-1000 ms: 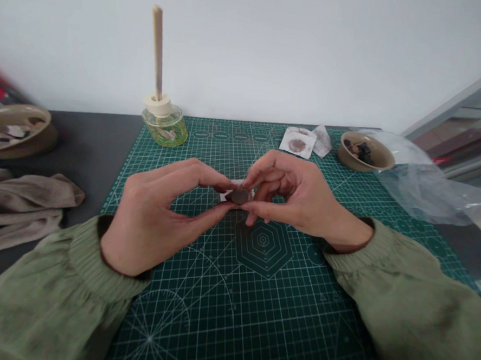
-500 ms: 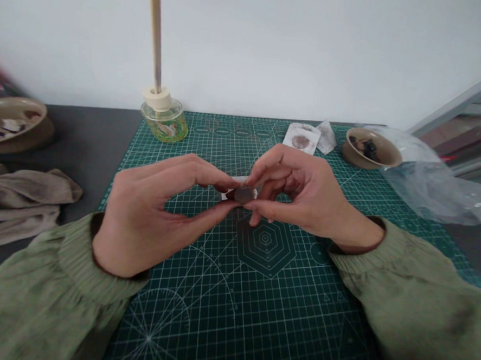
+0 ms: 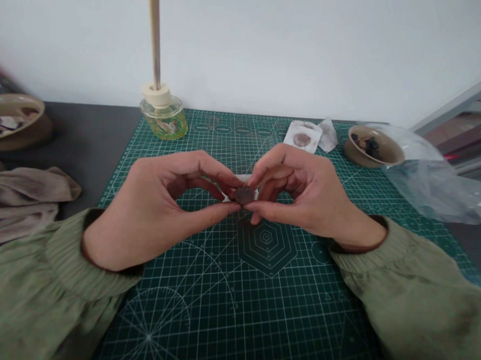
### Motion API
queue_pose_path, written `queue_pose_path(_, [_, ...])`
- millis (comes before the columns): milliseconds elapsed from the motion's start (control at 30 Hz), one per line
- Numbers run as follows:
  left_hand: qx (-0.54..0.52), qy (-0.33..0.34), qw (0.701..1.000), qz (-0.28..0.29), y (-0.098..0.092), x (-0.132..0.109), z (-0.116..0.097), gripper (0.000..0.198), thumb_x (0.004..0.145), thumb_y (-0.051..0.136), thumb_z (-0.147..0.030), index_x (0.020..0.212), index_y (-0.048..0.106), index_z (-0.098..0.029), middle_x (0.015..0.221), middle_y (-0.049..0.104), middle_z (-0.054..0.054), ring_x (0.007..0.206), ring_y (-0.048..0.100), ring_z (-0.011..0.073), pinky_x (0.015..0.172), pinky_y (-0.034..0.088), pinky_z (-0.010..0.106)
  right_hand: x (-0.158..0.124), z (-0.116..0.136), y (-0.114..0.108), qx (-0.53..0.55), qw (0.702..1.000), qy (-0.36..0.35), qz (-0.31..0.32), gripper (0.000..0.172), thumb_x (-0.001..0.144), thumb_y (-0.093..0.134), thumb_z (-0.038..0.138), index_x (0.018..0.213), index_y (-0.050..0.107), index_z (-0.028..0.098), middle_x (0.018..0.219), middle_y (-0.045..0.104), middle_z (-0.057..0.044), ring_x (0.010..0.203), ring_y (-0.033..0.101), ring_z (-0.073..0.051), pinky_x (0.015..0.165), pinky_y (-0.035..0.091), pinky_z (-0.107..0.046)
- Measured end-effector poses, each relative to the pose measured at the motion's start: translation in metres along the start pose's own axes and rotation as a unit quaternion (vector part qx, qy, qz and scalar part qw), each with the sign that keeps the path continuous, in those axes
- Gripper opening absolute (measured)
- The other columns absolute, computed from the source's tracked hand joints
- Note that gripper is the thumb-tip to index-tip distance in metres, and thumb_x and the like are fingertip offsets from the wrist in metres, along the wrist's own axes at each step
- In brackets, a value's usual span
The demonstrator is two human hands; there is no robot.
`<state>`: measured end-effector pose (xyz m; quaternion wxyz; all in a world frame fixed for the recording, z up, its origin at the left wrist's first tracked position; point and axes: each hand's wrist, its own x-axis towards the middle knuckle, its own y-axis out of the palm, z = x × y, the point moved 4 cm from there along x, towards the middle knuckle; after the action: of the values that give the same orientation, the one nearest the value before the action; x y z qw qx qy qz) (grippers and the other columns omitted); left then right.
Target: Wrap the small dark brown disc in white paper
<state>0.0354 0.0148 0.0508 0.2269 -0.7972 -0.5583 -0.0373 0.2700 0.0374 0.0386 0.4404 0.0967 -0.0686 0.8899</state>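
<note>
The print [image 3: 222, 129] at the far edge of your green cutting mat [image 3: 273, 318] is too small to read. You hold a small, dark, round disc [image 3: 245, 195] over it, your left grip [image 3: 152, 199] pinching its left edge and your right grip [image 3: 311, 190] pinching its right.
</note>
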Motion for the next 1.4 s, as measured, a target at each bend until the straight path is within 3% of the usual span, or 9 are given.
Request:
queue_pose_path(300, [-0.008,-0.012,1.0,0.004,0.0009,-0.002,0.0028,0.022,0.101,0.109,-0.043,0.114,0.093,-0.034,0.109,0.095,0.002,0.099,0.094,0.0292,0.097,0.086,0.045,0.001,-0.0004,0.0003,0.022,1.0,0.0,0.004,0.047,0.088,0.12,0.026,0.115,0.082,0.022,0.098,0.095,-0.002,0.076,0.094,-0.021,0.064,0.072,-0.026])
queue_pose_path(667, [-0.027,-0.034,0.999,0.004,-0.001,0.0008,0.0024,0.014,0.101,0.106,-0.036,0.108,0.096,-0.03,0.105,0.094,0.001,0.096,0.094,0.0261,0.091,0.085,0.037,0.0012,0.0015,0.0014,-0.011,1.0,0.0,0.004,0.046,0.088,0.12,0.027,0.114,0.082,0.021,0.097,0.095,-0.003,0.074,0.093,-0.021,0.065,0.073,-0.027])
queue_pose_path(867, [-0.043,-0.034,0.998,0.018,0.0011,-0.0002,0.0042,0.022,0.096,0.108,-0.032,0.112,0.093,-0.032,0.109,0.095,0.002,0.101,0.095,0.0301,0.093,0.085,0.043,0.0001,0.0014,0.0011,0.032,0.999,-0.016,0.013,0.044,0.088,0.116,0.007,0.115,0.084,0.021,0.099,0.096,0.0,0.077,0.096,-0.019,0.067,0.074,-0.02])
queue_pose_path(1033, [-0.027,-0.027,0.999,0.014,0.0003,-0.0014,0.0049,0.019,0.099,0.104,-0.03,0.113,0.092,-0.032,0.108,0.094,0.001,0.102,0.095,0.0288,0.091,0.084,0.04,0.0002,0.0019,0.0016,0.059,0.998,-0.021,0.018,0.049,0.084,0.113,-0.004,0.116,0.085,0.022,0.101,0.097,0.003,0.078,0.097,-0.017,0.068,0.075,-0.016])
queue_pose_path(1400, [-0.067,-0.012,0.998,0.007,0.0022,0.0001,0.0027,0.022,0.095,0.106,-0.023,0.11,0.093,-0.033,0.107,0.094,-0.003,0.101,0.094,0.0229,0.091,0.085,0.033,0.0021,0.0055,0.0055,0.056,0.998,0.017,0.005,0.045,0.086,0.117,0.011,0.11,0.081,0.023,0.098,0.095,0.003,0.073,0.095,-0.018,0.064,0.076,-0.019])
